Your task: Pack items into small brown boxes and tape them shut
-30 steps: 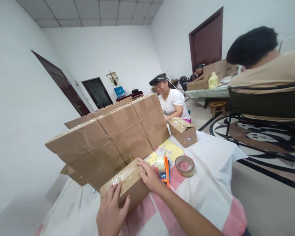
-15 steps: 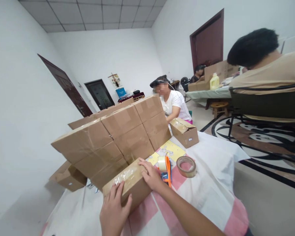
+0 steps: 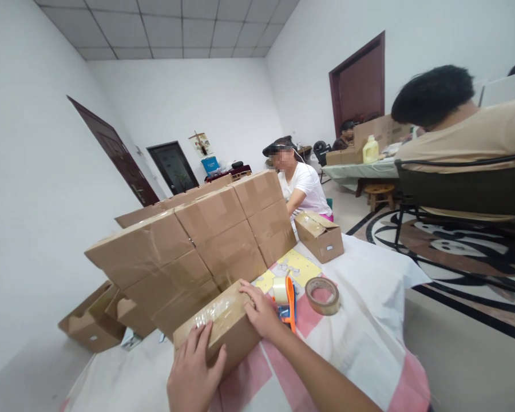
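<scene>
A taped cardboard box (image 3: 223, 323) lies on the table in front of me, with shiny clear tape along its top. My left hand (image 3: 195, 363) grips its near left end, fingers over the top and thumb against the front side. At the right end, my right hand (image 3: 257, 309) curls over the top edge with the thumb on the near side. Just right of that hand sits an orange and blue tape dispenser (image 3: 290, 303) with a pale roll. Beside it a roll of brown tape (image 3: 322, 296) lies flat.
A wall of stacked cardboard boxes (image 3: 214, 234) rises behind my box. Another box (image 3: 320, 237) stands at the back right, near a person in white (image 3: 304, 183). Open boxes (image 3: 92, 320) sit at the left edge. A seated person (image 3: 463, 126) is farther right.
At the left edge, an open box has shifted left, and another box now shows beside it. My hands stay on the taped box; the view has shifted slightly.
</scene>
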The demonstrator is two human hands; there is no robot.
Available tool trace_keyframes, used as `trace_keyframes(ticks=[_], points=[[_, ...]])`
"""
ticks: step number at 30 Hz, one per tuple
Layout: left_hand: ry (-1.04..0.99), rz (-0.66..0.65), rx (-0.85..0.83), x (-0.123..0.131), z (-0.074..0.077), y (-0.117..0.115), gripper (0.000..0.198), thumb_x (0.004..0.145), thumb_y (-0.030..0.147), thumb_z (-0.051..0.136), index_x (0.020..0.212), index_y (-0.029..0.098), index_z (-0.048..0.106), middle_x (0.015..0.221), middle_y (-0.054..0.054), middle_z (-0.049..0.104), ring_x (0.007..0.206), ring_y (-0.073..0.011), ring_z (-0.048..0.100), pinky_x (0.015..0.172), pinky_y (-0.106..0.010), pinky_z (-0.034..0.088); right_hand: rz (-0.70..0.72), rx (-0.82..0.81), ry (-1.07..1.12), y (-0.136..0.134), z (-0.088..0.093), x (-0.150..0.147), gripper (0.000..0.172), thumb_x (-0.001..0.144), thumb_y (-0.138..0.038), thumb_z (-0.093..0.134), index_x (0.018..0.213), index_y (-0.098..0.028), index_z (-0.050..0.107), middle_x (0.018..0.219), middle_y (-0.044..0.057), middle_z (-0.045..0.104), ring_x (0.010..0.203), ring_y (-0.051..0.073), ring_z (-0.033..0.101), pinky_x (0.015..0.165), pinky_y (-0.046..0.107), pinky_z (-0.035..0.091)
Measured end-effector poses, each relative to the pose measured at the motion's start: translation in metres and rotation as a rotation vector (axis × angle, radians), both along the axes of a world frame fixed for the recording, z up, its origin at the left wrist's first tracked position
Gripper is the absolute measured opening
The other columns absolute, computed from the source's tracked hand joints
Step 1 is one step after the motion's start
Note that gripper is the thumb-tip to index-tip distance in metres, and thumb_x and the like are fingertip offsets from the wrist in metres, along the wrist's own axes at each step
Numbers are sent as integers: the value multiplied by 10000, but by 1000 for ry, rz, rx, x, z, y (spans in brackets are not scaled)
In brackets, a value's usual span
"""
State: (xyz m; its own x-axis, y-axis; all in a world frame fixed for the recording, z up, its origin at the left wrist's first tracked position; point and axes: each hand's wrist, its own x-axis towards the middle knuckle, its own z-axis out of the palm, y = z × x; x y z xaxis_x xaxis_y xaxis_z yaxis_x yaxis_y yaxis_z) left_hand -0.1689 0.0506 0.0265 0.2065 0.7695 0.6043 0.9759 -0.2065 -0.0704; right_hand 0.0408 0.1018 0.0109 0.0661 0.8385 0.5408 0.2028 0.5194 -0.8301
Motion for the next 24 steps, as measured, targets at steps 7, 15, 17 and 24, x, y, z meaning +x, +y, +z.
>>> trace_keyframes(ticks=[7,15,17,24], points=[[-2,27,-6,3,-1,-1,451,921,403,485,1322,246,619,1337,-50,639,1154,-263,616,913,-368,516,10,-59,-13,-5,7,1,454,824,-124,488,1237,-222,646,1509,65,513,1377,212,482,1164,416,353],[-10,14,2,2,-2,0,454,921,413,483,1327,250,607,1346,-53,630,1149,-271,616,895,-379,519,15,-65,-19,-3,8,2,477,817,-121,479,1253,-223,642,1511,60,510,1386,204,472,1168,404,343],[-8,10,1,2,-2,-1,457,918,412,493,1332,252,601,1352,-57,626,1164,-277,608,898,-380,516,14,-69,-22,-4,8,2,473,819,-123,479,1251,-221,644,1511,62,510,1386,205,472,1169,406,342],[-17,18,-9,4,-1,-2,459,910,414,497,1327,255,603,1335,-54,634,1144,-276,621,884,-376,519,12,-69,-23,-6,11,2,469,822,-122,482,1249,-225,645,1511,59,511,1384,203,474,1166,404,348]])
